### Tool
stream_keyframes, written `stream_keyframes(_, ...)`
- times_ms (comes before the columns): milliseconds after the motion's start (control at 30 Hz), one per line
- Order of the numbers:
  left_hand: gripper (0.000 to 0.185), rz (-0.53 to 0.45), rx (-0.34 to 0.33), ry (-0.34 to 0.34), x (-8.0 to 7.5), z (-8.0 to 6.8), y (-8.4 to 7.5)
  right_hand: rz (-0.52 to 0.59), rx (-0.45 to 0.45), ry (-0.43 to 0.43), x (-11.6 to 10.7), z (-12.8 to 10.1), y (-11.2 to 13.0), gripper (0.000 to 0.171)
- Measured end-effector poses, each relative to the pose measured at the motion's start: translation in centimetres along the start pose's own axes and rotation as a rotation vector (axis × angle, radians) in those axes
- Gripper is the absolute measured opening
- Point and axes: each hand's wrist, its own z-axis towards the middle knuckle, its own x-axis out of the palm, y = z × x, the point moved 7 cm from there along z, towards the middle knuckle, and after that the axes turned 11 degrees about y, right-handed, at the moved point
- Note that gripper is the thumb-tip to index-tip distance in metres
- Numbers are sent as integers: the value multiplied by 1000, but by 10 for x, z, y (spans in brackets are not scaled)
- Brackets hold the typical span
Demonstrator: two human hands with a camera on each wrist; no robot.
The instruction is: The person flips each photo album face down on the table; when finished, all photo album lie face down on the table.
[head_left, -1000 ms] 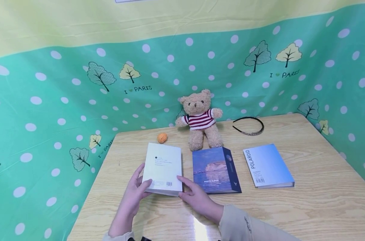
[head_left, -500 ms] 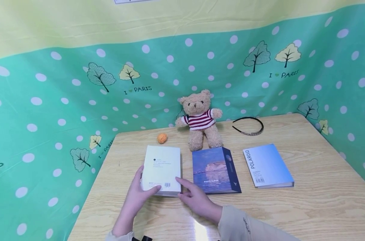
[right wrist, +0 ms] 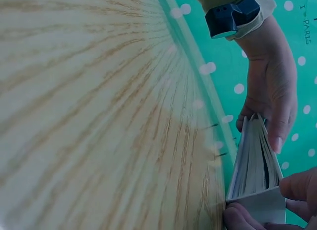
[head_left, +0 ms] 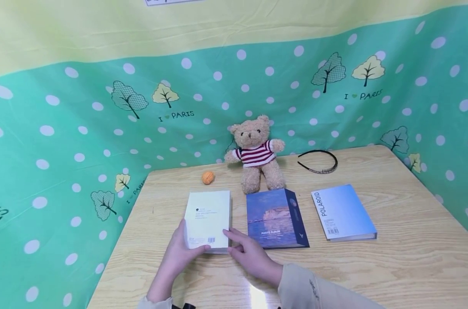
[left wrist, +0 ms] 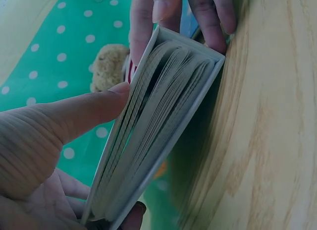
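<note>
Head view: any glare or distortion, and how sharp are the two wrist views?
Head view: sharp and evenly lit, with a glare patch on the table near the right sleeve; the backdrop bows from wide-angle distortion. Left wrist view: dim and bluish, the left hand large and soft, the album pages fairly clear. Right wrist view: table grain smeared and stretched, album in shade.

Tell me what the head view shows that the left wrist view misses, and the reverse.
Only the head view shows the two blue albums: the photo album and the Polaroid album, plus the headband and orange ball. Only the left wrist view shows the white album's fanned page edges. Both show the white album, left hand, right hand and teddy bear.
</note>
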Motion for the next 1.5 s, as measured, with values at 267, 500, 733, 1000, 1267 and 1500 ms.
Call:
stream_keyframes(267, 106, 74, -78, -1, 3, -2, 8, -50, -2, -32, -4, 0, 5, 46)
stream_keyframes(500, 104, 125, -126, 8, 6, -5, 9, -104, -12, -62, -4, 0, 4, 43)
stream_keyframes(733, 94, 179, -133, 14, 8, -7, 10, -99, -21, -57, -4, -1, 5, 42)
stream_keyframes(1000, 91, 209, -117, 22, 8, -6, 9, -108, -19, -21, -4, -1, 4, 45)
stream_keyframes(1267, 96, 264, -158, 36, 6, -9, 7, -109, 13, 6, -6, -4, 4, 48)
stream_keyframes(1500, 97, 311, -236, 52, 4, -14, 2, -23, 18, 30, -7, -10, 8, 49)
